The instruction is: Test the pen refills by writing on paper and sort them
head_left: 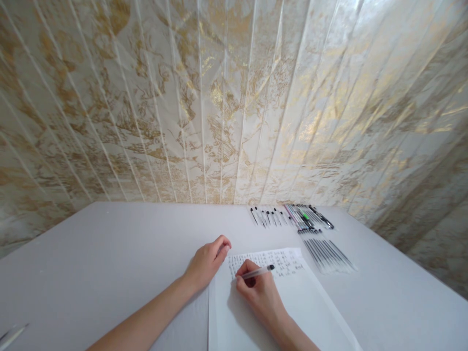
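Observation:
A sheet of white paper (285,307) lies on the pale table, with rows of dark handwriting across its upper part. My right hand (258,287) rests on the sheet, its fingers closed round a clear pen (260,271) with a black end. The pen slants, its tip hidden behind my fingers near the left end of the written lines. Just left of the paper's top corner, my left hand (208,258) lies on its side with the fingers curled in. Whether anything sits inside those fingers, I cannot make out.
Beyond the paper at the right are a row of spread pens (270,217), a bundle of coloured and black pens (307,217), and a fan of thin grey refills or pens (327,253). Gold-patterned curtain (219,122) hangs behind the table (109,253). Another pen (12,336) shows at lower left.

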Motion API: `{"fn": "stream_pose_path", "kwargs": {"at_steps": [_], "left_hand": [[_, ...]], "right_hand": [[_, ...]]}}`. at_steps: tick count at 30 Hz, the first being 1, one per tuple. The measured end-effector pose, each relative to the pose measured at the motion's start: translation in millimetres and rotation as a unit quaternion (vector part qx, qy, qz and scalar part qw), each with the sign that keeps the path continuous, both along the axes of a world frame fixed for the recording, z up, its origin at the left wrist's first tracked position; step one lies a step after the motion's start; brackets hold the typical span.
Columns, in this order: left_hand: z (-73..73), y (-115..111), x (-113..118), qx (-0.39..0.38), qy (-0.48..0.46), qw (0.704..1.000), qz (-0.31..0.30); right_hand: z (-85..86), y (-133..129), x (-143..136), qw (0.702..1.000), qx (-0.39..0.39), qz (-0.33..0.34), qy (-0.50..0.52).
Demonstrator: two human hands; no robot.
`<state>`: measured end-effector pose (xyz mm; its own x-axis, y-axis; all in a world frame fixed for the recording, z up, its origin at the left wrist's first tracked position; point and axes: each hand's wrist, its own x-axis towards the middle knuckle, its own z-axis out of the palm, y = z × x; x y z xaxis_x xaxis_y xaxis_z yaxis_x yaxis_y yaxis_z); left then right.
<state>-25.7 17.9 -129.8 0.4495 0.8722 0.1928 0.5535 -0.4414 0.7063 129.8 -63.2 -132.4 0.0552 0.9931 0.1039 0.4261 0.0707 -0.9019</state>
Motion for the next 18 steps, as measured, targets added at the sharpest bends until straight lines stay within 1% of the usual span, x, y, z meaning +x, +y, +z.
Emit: {"fn": "stream_pose_path", "kwargs": {"at_steps": [10,18], "left_hand": [[1.8,-0.5,0.5,0.003,0.001,1.0,-0.002],[-0.7,0.2,0.4,0.003,0.003,1.0,0.0]], "right_hand": [[2.0,-0.1,-0.5,1.0,-0.006,0.004,0.0],[1.1,-0.5,0.4,1.0,-0.009,-0.004,0.006]]}}
